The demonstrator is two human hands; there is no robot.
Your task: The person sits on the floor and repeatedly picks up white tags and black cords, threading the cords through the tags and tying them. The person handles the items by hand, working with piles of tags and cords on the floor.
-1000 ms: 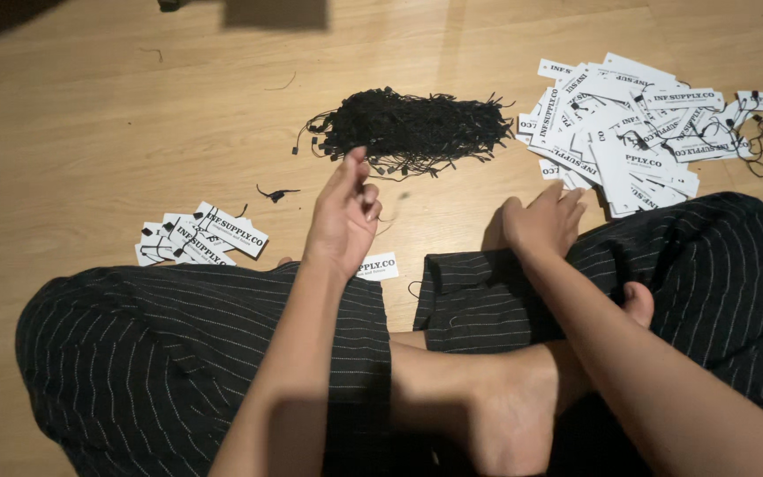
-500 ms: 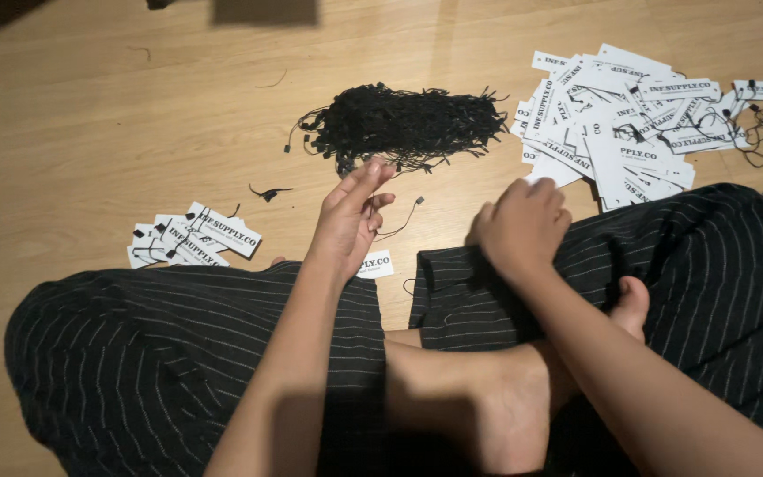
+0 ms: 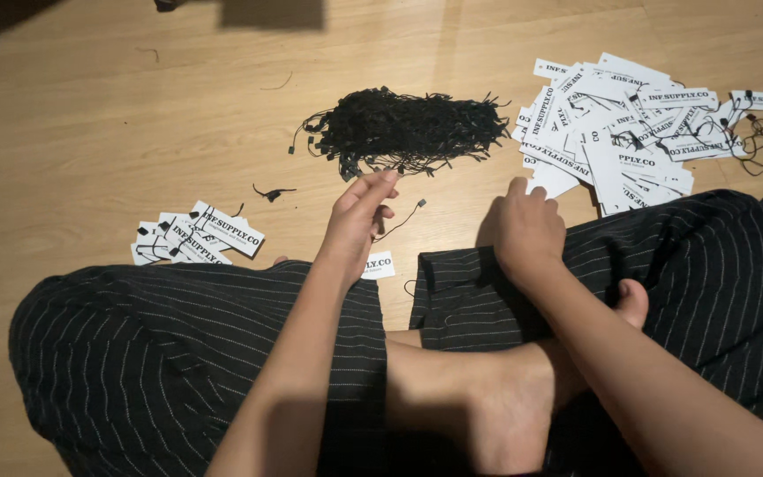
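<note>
Black string [image 3: 399,219] slants up-right from left hand's [image 3: 359,221] pinch | right hand [image 3: 523,231] curled, state unclear

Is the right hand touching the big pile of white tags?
Apart. In the head view, the right hand rests over the trouser leg, and a strip of bare floor shows between its fingertips and the tag pile.

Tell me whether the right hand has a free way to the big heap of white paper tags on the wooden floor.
Probably yes. The right hand hovers just short of the heap of white paper tags, with only bare wooden floor between them.
</note>
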